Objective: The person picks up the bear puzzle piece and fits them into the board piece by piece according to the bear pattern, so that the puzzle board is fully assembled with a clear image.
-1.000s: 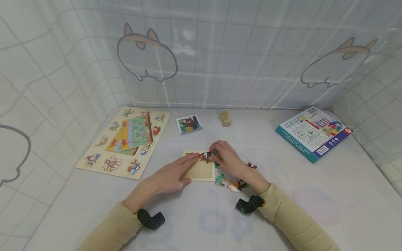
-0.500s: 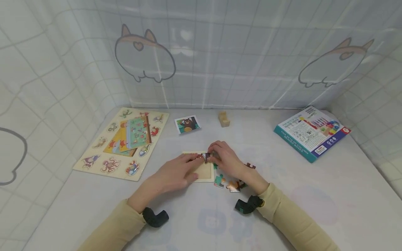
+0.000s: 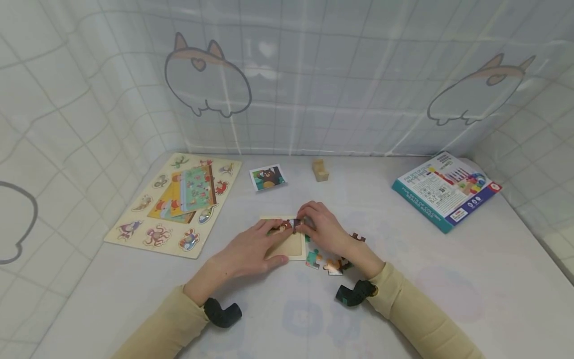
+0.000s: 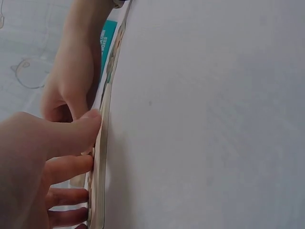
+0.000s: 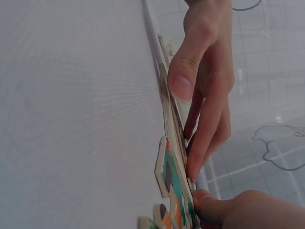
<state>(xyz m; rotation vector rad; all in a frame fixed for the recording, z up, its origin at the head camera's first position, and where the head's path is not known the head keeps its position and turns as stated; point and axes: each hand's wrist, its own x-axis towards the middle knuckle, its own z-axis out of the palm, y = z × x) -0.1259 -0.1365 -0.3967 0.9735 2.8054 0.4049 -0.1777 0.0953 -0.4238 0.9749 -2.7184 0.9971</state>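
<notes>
On the pale, smooth desk (image 3: 385,209), the left hand (image 3: 248,249) is rested, fingers extended, across the square wooden tray (image 3: 293,247); its thumb is now shifted rightward along the near edge, so firmer bracing is suggested. By the curled right hand (image 3: 325,227), a corner piece (image 3: 294,222) appears pinched. Glossy, knobbed loose pieces (image 3: 313,259) lie alongside.

Wooden block (image 3: 320,171) between animal board (image 3: 176,236) and teal-edged box (image 3: 447,190).
</notes>
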